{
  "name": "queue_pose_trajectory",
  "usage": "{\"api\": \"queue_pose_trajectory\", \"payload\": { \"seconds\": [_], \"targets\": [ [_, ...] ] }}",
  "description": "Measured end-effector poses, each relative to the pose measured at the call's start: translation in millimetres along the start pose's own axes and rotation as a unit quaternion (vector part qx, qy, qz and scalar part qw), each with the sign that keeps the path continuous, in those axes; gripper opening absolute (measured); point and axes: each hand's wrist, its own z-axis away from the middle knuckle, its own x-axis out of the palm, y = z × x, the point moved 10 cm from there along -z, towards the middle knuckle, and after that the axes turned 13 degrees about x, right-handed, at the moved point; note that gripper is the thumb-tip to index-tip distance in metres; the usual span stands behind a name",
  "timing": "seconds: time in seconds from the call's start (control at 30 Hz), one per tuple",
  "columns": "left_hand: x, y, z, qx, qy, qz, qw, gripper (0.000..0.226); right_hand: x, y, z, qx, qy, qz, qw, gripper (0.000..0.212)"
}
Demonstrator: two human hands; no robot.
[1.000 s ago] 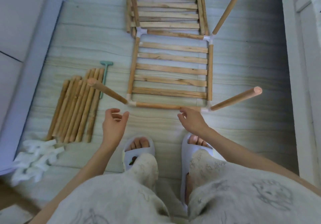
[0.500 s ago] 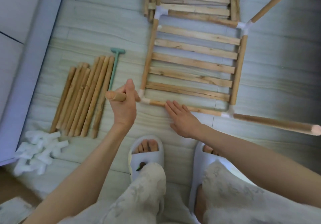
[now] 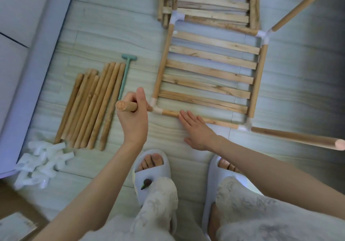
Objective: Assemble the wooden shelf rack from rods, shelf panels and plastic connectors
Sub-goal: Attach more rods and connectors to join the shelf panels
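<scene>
– Any writing or brand to read?

– None that I can make out. A flat pale sheet [image 3: 15, 227] at the bottom left corner is too blurred to tell.

– Count the pieces, then.

– One shelf frame [image 3: 207, 76] lies flat on the floor [image 3: 298, 91] with five slats across it and four white corner connectors. Three upright rods show; the far right one [image 3: 306, 2] is cut off by the top edge. About nine loose rods [image 3: 89, 108] lie in a bundle on the left (they overlap, so the count is rough), a green tool [image 3: 125, 72] beside them, and a heap of white connectors [image 3: 42, 163] nearer, too jumbled to count. More panels [image 3: 211, 1] are stacked beyond, partly out of view.

– And the hands?

– The left hand [image 3: 133, 117] is clenched around the near left upright rod [image 3: 126, 106]. The right hand [image 3: 197, 131] lies flat, fingers straight, pressing the frame's near rail [image 3: 220, 122].
</scene>
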Motion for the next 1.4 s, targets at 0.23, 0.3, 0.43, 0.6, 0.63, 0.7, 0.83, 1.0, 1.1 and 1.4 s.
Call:
{"api": "queue_pose_trajectory", "payload": {
  "seconds": [0.23, 0.3, 0.43, 0.6, 0.63, 0.7, 0.83, 1.0, 1.1, 1.4],
  "targets": [
    [3.9, 11.8, -1.3, 0.035, 0.017, 0.033, 0.999, 0.05, -0.2, 0.8, -0.4, -0.002, -0.009, -0.007, 1.0, 0.077],
    [9.2, 10.1, -5.8, 0.051, -0.019, 0.051, 0.997, 0.046, -0.3, 1.8, -1.0, -0.007, -0.018, -0.011, 1.0, 0.076],
    [16.3, 9.0, -15.9, 0.057, -0.087, 0.067, 0.992, 0.047, -1.0, 3.9, -2.7, -0.021, -0.029, -0.015, 0.999, 0.076],
    [13.8, 6.3, -8.8, 0.04, -0.094, 0.041, 0.994, 0.048, 0.4, 4.0, -3.0, -0.017, -0.026, -0.014, 0.999, 0.077],
    [9.8, 5.1, -5.7, 0.031, -0.076, 0.022, 0.996, 0.048, 1.0, 3.5, -2.7, -0.015, -0.02, -0.011, 1.0, 0.077],
    [-2.5, 8.8, 0.0, 0.024, -0.018, -0.007, 1.0, 0.044, 2.4, 2.6, -1.6, -0.013, -0.018, -0.007, 1.0, 0.078],
    [-7.5, 15.3, 0.3, 0.009, 0.055, 0.015, 0.998, 0.044, 0.4, 2.4, -1.3, -0.015, -0.019, -0.004, 1.0, 0.078],
    [0.8, 14.2, -7.3, 0.036, 0.022, 0.058, 0.997, 0.045, 2.3, 3.8, -2.4, -0.017, -0.027, -0.023, 0.999, 0.076],
    [5.5, 15.0, -12.8, 0.059, -0.023, 0.079, 0.995, 0.047, 2.5, 4.2, -3.2, -0.018, -0.027, -0.031, 0.999, 0.076],
    [3.8, 18.7, -8.2, 0.046, -0.087, 0.026, 0.995, 0.045, -1.2, 4.1, -4.6, -0.019, -0.033, -0.043, 0.998, 0.074]
  ]
}}
